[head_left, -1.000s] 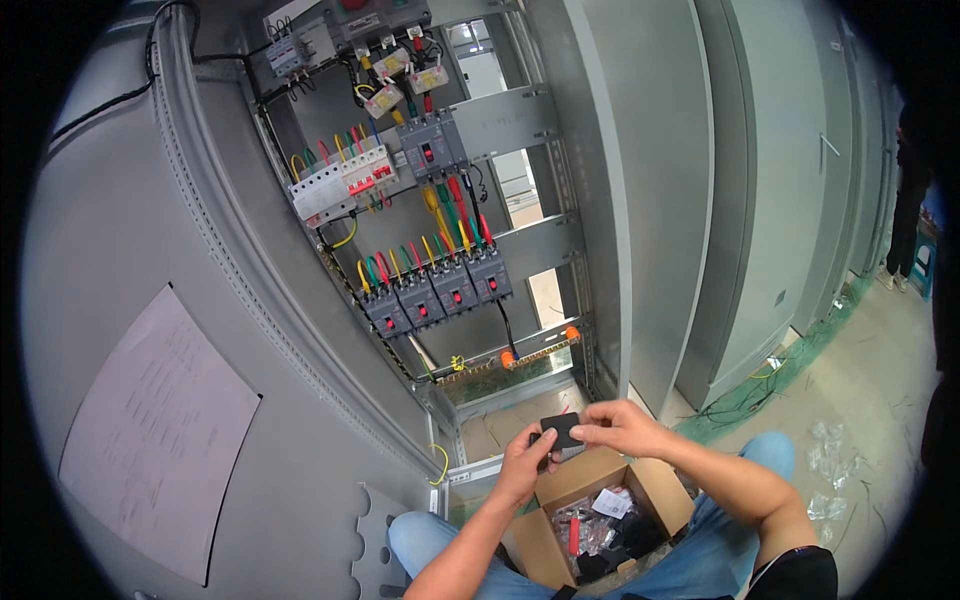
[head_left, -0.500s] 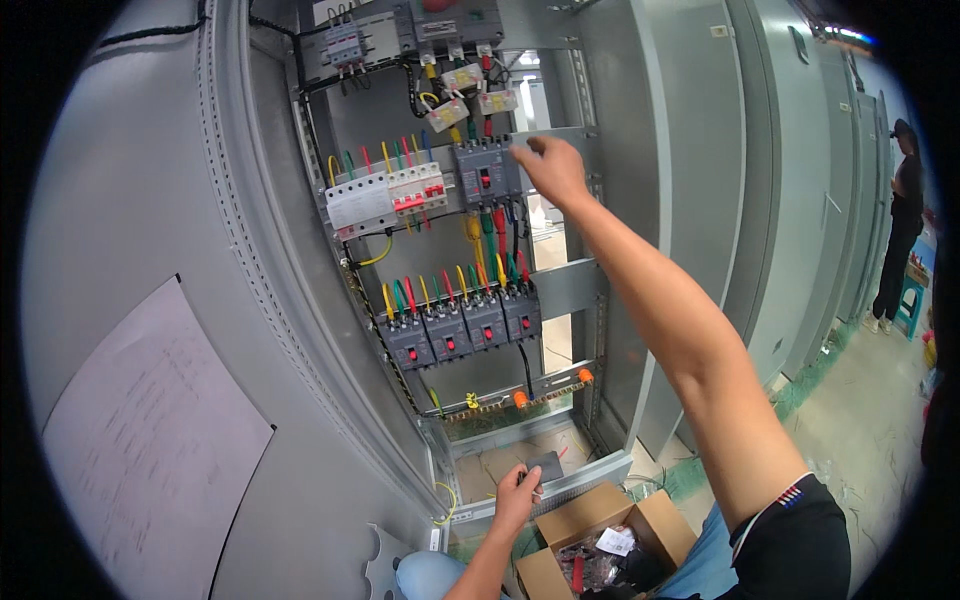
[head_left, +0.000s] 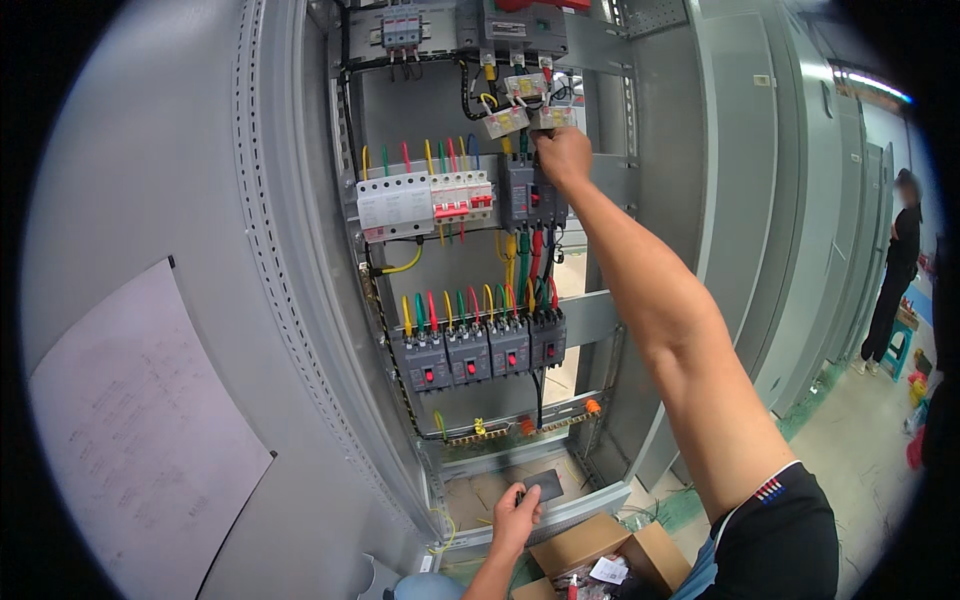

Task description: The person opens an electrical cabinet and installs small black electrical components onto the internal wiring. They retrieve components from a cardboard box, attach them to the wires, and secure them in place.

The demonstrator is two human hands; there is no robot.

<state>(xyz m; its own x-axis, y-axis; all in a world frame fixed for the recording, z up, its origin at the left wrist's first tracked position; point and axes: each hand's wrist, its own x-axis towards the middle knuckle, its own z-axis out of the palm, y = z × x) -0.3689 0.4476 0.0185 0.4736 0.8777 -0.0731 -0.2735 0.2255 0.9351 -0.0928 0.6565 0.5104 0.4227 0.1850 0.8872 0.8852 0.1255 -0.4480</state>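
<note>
My right hand [head_left: 565, 157] is raised to the top end of a dark grey breaker [head_left: 518, 197], fingers curled together just below a clear-cased block [head_left: 557, 118]. Whatever its fingertips grip is hidden. Low down in front of the cabinet's bottom frame, my left hand [head_left: 514, 514] is closed on a dark flat rectangular piece [head_left: 545, 486]. Two more clear-cased blocks hang on the cables above the breaker. To its left sits a row of white modular breakers [head_left: 462, 197] with red levers. Several smaller dark grey breakers [head_left: 468, 358] line a lower rail.
An open cardboard box [head_left: 585, 545] with bagged parts lies at the cabinet's foot. A paper sheet [head_left: 145, 430] hangs on the grey panel at left. Orange insulators [head_left: 592, 407] stand along the bottom busbar. Another person [head_left: 897, 270] stands far right near a teal stool [head_left: 900, 345].
My right hand has moved from the breaker's upper right side to its top end, under the clear-cased blocks. My left hand keeps the flat piece. The whole view has shifted slightly.
</note>
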